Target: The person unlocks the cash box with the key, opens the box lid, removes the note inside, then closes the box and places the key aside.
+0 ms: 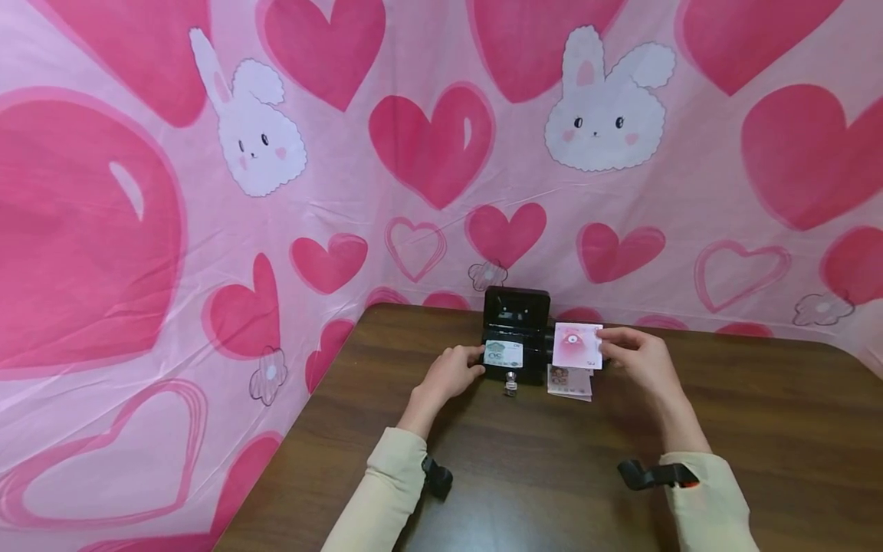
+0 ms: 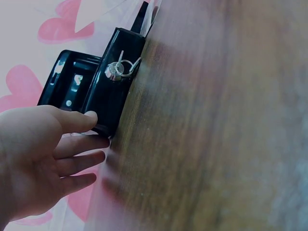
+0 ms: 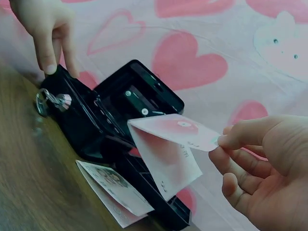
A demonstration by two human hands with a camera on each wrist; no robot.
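A small black cash box [image 1: 516, 374] stands at the back of the table with its lid [image 1: 517, 307] raised. My left hand [image 1: 450, 373] holds its left side, thumb at the front corner and fingers along the side wall. Between right thumb and fingertips, my right hand [image 3: 262, 166] pinches the edge of a folded pink paper note [image 3: 178, 126], its two halves hanging apart. It is held above a black tray [image 3: 179, 214] beside the box. A green note [image 1: 503, 354] lies at the box's open top. Keys on a ring [image 2: 127, 68] hang from the round front lock [image 2: 114, 72].
More folded paper [image 3: 115, 187] with a printed portrait leans by the tray's front. The brown wooden table [image 1: 524, 475] ends at the back against a pink cloth [image 1: 441, 184] with hearts and rabbits. Black straps [image 1: 651, 474] circle both sleeves.
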